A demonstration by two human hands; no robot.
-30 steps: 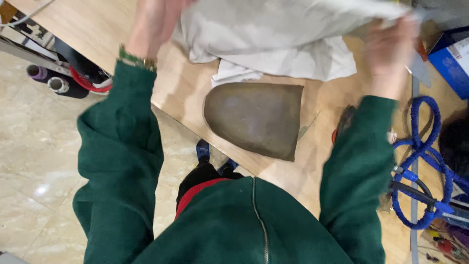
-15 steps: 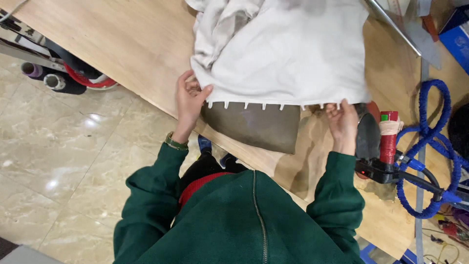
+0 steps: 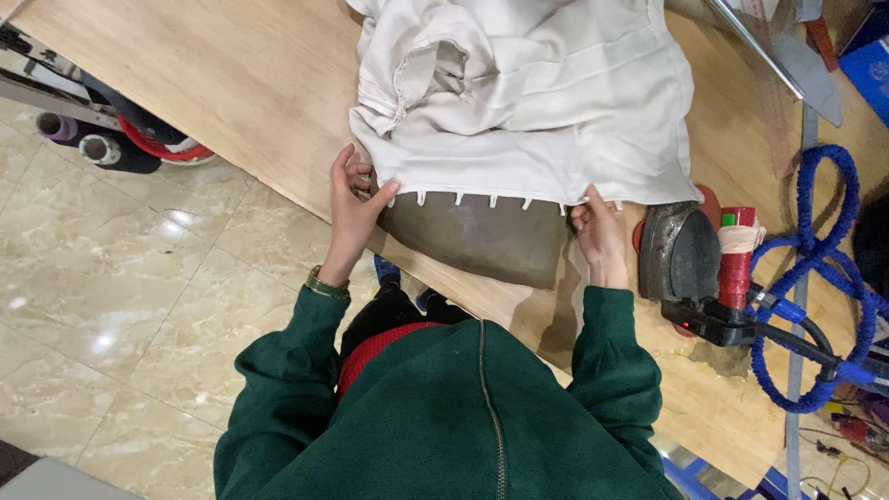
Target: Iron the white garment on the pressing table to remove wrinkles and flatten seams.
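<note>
White garment [image 3: 537,102] lies spread over the far-middle part of the wooden table [image 3: 231,102], bunched and folded on its left side and flatter on the right, its near hem lined with small tabs. That hem rests across the far end of a dark, rounded pressing pad [image 3: 477,241], which lies flat on the table at its near edge. Right of the pad sits a dark iron [image 3: 681,252] with a red handle, just beside the garment's right near corner, and a blue coiled hose [image 3: 815,278] loops further right. Both arms, in green sleeves, reach forward from the near side with elbows bent. Left hand [image 3: 356,208] is at the garment's left near corner, thumb and fingertips pinching the hem, wrist angled slightly to the right. Right hand [image 3: 600,236] is at the right end of the hem, fingers pinching the cloth edge, palm down over the pad's right edge.
</note>
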